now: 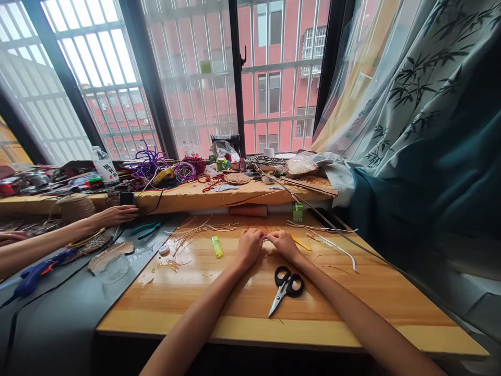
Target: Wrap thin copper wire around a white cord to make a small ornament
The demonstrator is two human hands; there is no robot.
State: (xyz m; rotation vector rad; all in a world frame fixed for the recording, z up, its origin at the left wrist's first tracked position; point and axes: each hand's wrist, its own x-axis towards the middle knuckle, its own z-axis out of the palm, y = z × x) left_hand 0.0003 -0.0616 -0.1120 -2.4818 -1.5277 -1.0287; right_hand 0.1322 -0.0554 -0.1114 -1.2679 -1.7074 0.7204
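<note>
My left hand (249, 244) and my right hand (282, 243) rest side by side on the wooden table (352, 292), fingers curled and pinched together over a thin strand or wire (267, 238) that runs between them. What exactly they pinch is too small to name. Loose orange-brown threads (195, 236) lie scattered just beyond and left of the hands. Black-handled scissors (286, 287) lie on the table just in front of my right wrist, blades pointing toward me. A yellow-green lighter (217, 246) lies left of my left hand.
Another person's arm reaches from the left, hand (117, 214) at a small black device on the cluttered sill (188, 198). A water bottle (104, 165), purple wire coils (151, 162), teal pliers (145, 228), a blue glue gun (35, 271), a green box (298, 212) and white cords (332, 243) surround the work spot.
</note>
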